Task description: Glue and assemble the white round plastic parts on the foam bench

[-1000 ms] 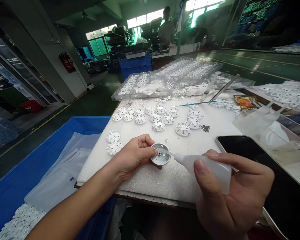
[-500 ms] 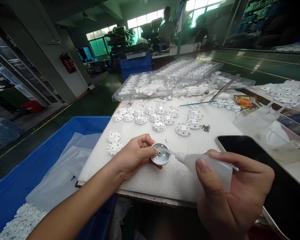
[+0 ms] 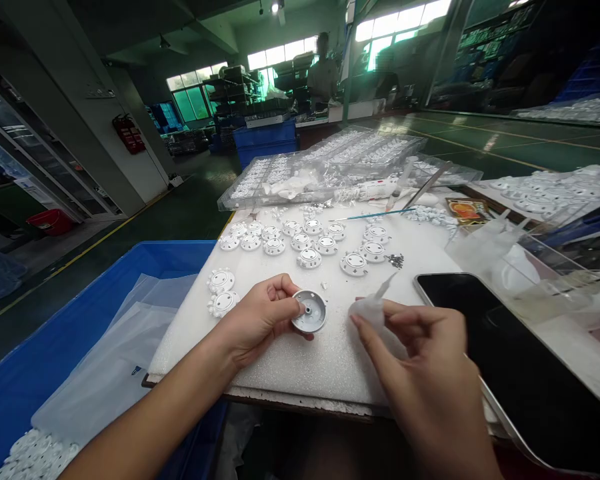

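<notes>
Firmly gripping a round part [image 3: 317,316] and a squeeze bottle [image 3: 371,311] above white foam [image 3: 290,370]

Showing a picture of something orange on a dark packet [image 3: 467,211] at the right rear, with any lettering too small to read. Bearing a short blue mark, also unreadable, on the translucent bag [image 3: 115,353] draped in the blue bin [image 3: 173,252] at left. Displaying a small red mark on a white wrapped bundle [image 3: 375,189] near the clear trays [image 3: 230,197].

Grasping the round part in the left hand [image 3: 273,310], between curled fingers and a thumb pressing over the near rim. Turning its hollow side and central post toward the camera. Pinching the squeeze bottle in the right hand [image 3: 425,340], between thumb and fingers, partly hiding its body. Holding the round part between the two hands, left of the bottle and apart from it. Pointing the nozzle [image 3: 387,287] upward and to the right, away from the round part. Placing the right wrist alongside a dark-screened phone [image 3: 520,360]. Facing, beyond both hands, a spread of white discs [image 3: 309,258], a small heap of dark bits [image 3: 395,260] and a thin blue brush [image 3: 370,215].
</notes>
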`<state>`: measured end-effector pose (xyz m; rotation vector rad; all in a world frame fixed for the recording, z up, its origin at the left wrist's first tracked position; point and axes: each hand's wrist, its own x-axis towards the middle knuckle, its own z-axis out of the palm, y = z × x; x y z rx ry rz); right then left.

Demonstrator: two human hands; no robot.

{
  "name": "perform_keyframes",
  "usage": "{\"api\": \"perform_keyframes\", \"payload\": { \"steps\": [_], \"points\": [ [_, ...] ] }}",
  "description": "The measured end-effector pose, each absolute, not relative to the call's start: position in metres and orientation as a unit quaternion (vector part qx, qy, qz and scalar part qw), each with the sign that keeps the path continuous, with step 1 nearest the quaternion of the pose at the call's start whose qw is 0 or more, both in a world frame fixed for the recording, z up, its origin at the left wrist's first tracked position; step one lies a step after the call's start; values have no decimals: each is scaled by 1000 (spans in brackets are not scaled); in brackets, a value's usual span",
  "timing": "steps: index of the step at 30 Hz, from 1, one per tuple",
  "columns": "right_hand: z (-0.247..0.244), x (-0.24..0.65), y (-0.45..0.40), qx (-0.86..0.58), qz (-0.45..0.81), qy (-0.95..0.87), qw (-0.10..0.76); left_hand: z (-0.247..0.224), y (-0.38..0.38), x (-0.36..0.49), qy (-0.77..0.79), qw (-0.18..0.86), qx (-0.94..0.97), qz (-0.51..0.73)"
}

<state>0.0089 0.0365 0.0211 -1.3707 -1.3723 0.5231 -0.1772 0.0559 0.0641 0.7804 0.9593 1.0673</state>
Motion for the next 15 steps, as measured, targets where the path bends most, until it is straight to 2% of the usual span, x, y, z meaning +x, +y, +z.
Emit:
{"api": "perform_keyframes", "payload": {
  "steps": [3,8,11,13,15],
  "points": [
    [18,9,34,-578,180,-627,491,64,54,-176,431,678,355,478],
    [37,27,20,-566,142,-592,556,62,52,-178,443,673,361,470],
    [56,63,25,-648,21,-477,593,61,52,-179,451,673,371,454],
    [66,92,38,-698,-97,-435,560,61,52,-180,455,674,378,444],
    [70,118,53,-708,-141,-458,518,60,51,-180,456,673,384,439]
  ]
}}
